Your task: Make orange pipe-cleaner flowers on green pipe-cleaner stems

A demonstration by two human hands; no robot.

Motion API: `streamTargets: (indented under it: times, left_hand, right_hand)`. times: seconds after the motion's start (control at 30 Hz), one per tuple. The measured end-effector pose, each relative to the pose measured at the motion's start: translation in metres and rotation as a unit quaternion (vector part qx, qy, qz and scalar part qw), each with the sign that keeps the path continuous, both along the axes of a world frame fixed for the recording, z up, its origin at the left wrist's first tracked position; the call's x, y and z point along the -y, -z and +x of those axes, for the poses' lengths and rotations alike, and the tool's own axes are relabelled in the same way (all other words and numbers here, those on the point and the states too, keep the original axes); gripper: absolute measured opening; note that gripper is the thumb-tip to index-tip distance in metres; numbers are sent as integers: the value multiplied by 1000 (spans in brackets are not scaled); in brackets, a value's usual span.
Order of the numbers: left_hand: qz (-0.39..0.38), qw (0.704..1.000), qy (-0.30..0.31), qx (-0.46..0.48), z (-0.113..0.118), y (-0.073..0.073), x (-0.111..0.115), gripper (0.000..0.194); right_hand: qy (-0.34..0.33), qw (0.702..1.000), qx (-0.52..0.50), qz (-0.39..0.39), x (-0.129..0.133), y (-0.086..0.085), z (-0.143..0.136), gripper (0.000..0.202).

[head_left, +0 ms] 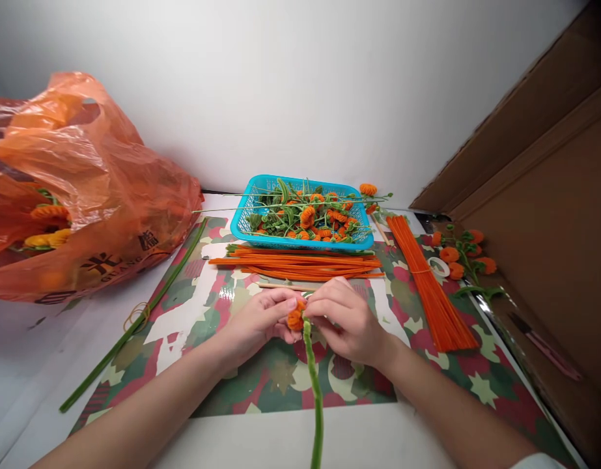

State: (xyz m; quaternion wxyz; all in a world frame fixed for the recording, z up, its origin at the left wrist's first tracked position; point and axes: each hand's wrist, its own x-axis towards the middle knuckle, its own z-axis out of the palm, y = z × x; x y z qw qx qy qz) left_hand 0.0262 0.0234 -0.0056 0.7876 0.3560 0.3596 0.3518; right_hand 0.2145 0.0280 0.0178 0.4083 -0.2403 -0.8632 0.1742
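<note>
Here, the orange flower (295, 318) sits between the left hand (261, 319), gripping it, and the right hand (346, 319), pinching the green stem (314, 378).

The flower (295, 318) is orange, stem (314, 378) green, basket (242, 203) turquoise — mat (275, 384) camouflage-patterned.

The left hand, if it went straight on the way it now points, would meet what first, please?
Most likely the right hand, close beside the orange flower that the left hand holds, though exact depth is hard to judge.
</note>
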Motion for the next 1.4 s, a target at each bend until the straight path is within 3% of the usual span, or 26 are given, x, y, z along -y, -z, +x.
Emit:
streamTargets:
  times: [0.1, 0.17, 0.3, 0.4, 0.47, 0.57, 0.77, 0.9, 1.0, 1.1, 1.2, 1.4]
  left_hand:
    - [-72, 995, 61, 26, -2, -1, -1, 26]
    - [-67, 996, 54, 24, -2, -2, -1, 26]
    - [48, 998, -33, 12, -1, -2, 2, 23]
    - [165, 984, -67, -29, -1, -1, 3, 33]
    - [203, 973, -84, -74, -2, -1, 3, 36]
    - [173, 978, -76, -91, -1, -4, 2, 26]
    - [40, 998, -45, 0, -1, -4, 0, 23]
    - [89, 995, -46, -23, 1, -3, 3, 20]
    - [148, 978, -109, -101, 3, -5, 4, 18]
    - [147, 957, -204, -143, 4, -6, 4, 19]
    - [99, 958, -255, -84, 4, -4, 1, 23]
    - [49, 955, -292, -13, 3, -4, -4, 28]
  right_hand:
    - [-6, 1000, 17, 23, 1, 2, 0, 16]
    - [7, 1000, 12, 10, 2, 2, -1, 15]
    - [51, 997, 10, -49, 3, 3, -3, 13]
    - [86, 990, -21, -107, 2, 3, -5, 10]
    - [102, 982, -41, -151, 2, 2, -6, 9]
    - [108, 970, -60, -209, 2, 0, -7, 9]
    - [99, 933, -115, -327, 1, -1, -9, 5]
    - [104, 875, -172, -441, 2, 4, -11, 10]
    - [118, 882, -162, -427, 3, 4, -13, 10]
    - [163, 888, -160, -398, 4, 3, -13, 10]
    - [178, 866, -194, -425, 2, 3, -13, 16]
    - [161, 830, -243, -476, 0, 8, -13, 22]
